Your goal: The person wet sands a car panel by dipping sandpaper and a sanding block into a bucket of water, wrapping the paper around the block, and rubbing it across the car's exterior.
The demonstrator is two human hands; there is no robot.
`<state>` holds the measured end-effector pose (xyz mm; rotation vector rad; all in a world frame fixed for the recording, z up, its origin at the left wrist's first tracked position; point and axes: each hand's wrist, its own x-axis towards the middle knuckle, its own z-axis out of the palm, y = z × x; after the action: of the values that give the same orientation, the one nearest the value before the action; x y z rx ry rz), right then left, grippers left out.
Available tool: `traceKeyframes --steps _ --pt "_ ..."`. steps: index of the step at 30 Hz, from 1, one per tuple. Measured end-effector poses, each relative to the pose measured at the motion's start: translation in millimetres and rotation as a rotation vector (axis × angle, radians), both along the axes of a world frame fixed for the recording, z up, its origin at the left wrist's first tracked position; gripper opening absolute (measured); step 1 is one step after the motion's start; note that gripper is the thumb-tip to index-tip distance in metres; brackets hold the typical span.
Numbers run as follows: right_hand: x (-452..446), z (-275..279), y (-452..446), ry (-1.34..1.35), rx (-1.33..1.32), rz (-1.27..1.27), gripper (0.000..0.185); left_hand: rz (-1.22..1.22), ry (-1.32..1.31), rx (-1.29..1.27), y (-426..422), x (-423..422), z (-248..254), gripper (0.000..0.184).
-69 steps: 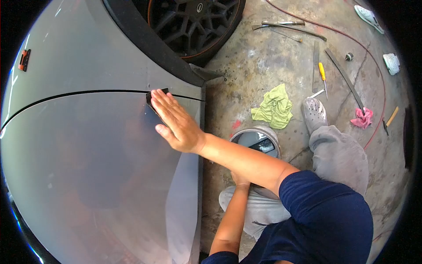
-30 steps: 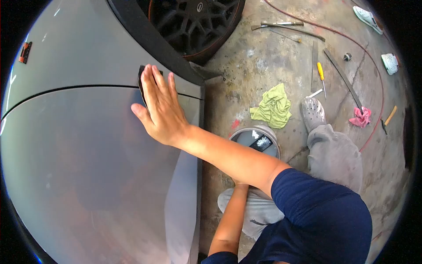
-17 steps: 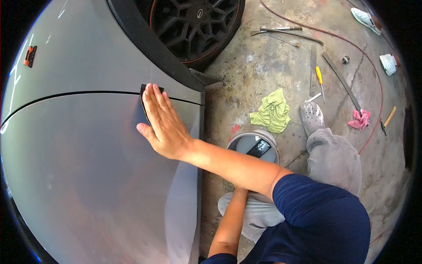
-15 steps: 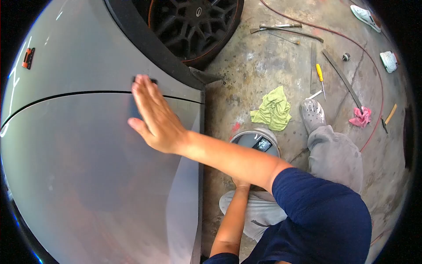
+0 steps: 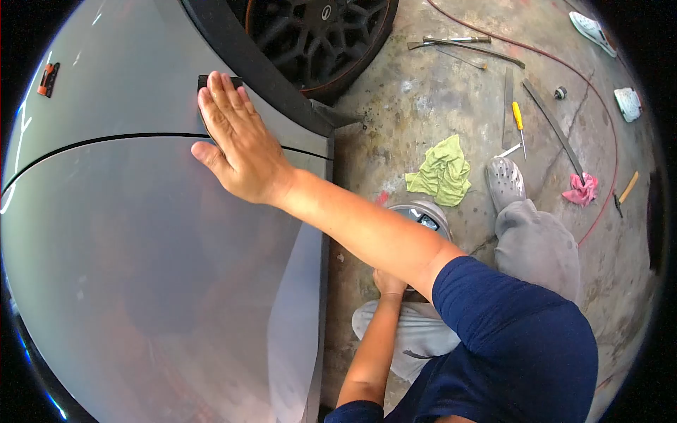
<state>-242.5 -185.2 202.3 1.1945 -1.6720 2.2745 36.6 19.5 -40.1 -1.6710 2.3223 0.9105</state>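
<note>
My right hand lies over a black sanding block, its fingers stretched along the top and the thumb out to the side. The block rests on the grey car panel, across the dark seam beside the wheel arch, mostly hidden under my hand. My left hand is low by the near side of a grey bucket; its fingers are largely hidden behind my right forearm. Inside the bucket a dark rectangular piece shows.
A black wheel stands ahead. On the floor lie a yellow-green cloth, a yellow-handled screwdriver, a pink cloth, metal bars, a hammer and a red hose. A small orange-and-black object sits on the car.
My right hand has moved up and slightly left over the panel, carrying the sanding block across the seam. My right forearm now covers more of the bucket.
</note>
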Motion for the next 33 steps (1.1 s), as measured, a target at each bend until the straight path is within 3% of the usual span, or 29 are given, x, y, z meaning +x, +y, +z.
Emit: traceKeyframes --steps 2,3,4,6,8,10,13,15,18,20,22,25,30,33 --pt "12.2 -2.3 0.0 -0.014 0.024 -0.03 0.079 0.102 0.039 0.079 -1.7 27.7 -46.4 0.083" --pt "27.2 -10.0 5.5 0.0 0.043 0.011 0.079 -0.013 0.162 0.077 -6.7 56.4 -70.1 0.078" --pt "29.8 -14.0 9.4 0.032 0.071 0.013 0.08 -0.129 0.286 0.083 -12.8 61.0 -67.2 0.073" --pt "31.8 -22.2 9.7 0.099 0.125 0.015 0.081 0.226 0.254 0.2 -6.0 40.5 -50.0 0.072" --pt "10.7 -6.6 1.3 0.035 0.077 -0.004 0.081 0.084 0.025 0.123 -8.7 1.9 -7.2 0.08" --pt "-10.8 9.3 -7.6 -0.04 0.034 0.006 0.081 0.01 -0.083 0.071 -6.6 -7.7 -0.8 0.079" --pt "12.5 -7.9 1.7 0.023 0.114 -0.002 0.08 0.045 0.044 -0.033 -3.5 2.8 -14.3 0.067" --pt "34.5 -37.8 10.2 0.062 0.155 0.005 0.079 0.138 0.315 -0.169 0.8 19.3 -46.8 0.061" --pt "40.1 -41.3 11.5 -0.021 0.086 0.064 0.079 -0.011 0.038 -0.161 1.0 4.9 -11.7 0.058" --pt "17.5 -5.9 -0.1 0.001 -0.021 0.012 0.079 -0.168 -0.085 -0.189 -0.6 -13.4 12.5 0.057" --pt "-8.9 25.5 -14.6 0.058 -0.107 -0.044 0.076 -0.237 -0.123 -0.169 -6.9 -20.9 15.7 0.057" --pt "-14.8 27.5 -24.0 0.118 -0.115 -0.083 0.076 -0.2 -0.071 -0.127 -6.0 -16.2 11.1 0.055" --pt "31.0 -61.0 0.1 0.055 0.016 -0.022 0.081 -0.161 0.044 -0.199 -5.3 -21.4 14.6 0.043" --pt "44.7 -102.3 21.1 -0.143 0.148 0.071 0.073 -0.294 -0.193 -0.071 -13.8 -40.3 28.7 0.033"
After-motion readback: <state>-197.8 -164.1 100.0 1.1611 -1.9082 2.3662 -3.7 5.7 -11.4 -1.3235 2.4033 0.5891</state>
